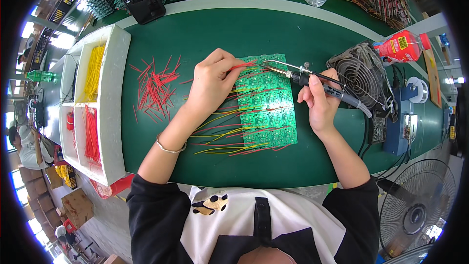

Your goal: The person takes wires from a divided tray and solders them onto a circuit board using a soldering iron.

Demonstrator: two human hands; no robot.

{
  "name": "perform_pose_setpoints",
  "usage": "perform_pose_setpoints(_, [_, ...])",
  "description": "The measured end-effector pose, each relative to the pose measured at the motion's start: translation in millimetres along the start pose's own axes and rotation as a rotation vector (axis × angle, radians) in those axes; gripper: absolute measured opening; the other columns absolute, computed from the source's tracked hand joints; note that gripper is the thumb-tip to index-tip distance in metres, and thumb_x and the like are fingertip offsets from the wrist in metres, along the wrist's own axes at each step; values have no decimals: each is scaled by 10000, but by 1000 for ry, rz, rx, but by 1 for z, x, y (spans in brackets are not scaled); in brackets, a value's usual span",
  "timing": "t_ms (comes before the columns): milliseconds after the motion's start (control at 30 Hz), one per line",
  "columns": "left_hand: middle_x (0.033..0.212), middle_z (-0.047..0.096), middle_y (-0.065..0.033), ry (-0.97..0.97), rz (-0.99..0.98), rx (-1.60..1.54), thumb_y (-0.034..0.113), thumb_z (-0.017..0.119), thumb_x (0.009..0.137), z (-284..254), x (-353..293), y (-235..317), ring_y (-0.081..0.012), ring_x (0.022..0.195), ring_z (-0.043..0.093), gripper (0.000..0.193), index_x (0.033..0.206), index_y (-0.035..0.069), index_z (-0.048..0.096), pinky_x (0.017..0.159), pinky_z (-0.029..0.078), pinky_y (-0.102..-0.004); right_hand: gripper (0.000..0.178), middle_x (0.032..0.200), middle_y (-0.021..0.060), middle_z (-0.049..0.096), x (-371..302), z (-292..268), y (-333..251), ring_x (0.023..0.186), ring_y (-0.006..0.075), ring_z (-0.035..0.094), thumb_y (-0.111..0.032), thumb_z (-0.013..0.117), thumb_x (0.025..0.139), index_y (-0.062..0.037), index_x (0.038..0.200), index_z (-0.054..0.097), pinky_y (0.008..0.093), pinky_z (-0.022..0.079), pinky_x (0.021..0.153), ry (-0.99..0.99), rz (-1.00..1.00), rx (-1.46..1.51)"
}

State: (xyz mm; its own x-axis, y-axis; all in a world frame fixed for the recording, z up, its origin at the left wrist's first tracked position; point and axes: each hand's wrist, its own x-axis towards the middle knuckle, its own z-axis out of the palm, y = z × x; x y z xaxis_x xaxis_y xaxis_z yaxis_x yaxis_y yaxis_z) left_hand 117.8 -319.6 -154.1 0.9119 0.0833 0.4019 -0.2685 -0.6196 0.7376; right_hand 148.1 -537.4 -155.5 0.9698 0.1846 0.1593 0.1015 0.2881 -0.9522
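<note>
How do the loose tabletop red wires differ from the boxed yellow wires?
The loose red wires lie scattered at many angles on the green table; the yellow wires are bunched roughly parallel in the white box. The red wires look shorter than the yellow ones. Both are thin.

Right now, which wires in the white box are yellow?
The back right wires; all front wires are red, the back left wires look dark.

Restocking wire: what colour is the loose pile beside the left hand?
The wire pile is red, clearest in head view.
</note>
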Motion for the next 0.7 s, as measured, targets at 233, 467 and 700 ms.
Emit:
perform_pose_setpoints(233, [735,561,-56,2,1,7,-2,662,715,0,0,1,-105,549,487,83,798,-5,655,479,390,-220,181,550,16,412,-1,0,-2,424,55,361,-137,498,874,-74,771,362,237,423,435,-4,-28,-46])
perform_pose_setpoints(467, [729,557,-51,6,14,8,-5,660,717,0,0,0,-98,538,466,83,800,0,657,471,377,-217,200,537,15,429,0,-1,0,418,60,398,-121,534,858,-64,765,366,209,385,397,-6,-28,-8])
perform_pose_setpoints(700, [727,554,-47,9,18,9,-5,660,717,0,-1,0,-93,531,460,82,798,1,658,468,372,-214,202,534,16,432,-1,1,0,416,60,404,-126,539,857,-63,767,370,201,370,388,1,-21,-3])
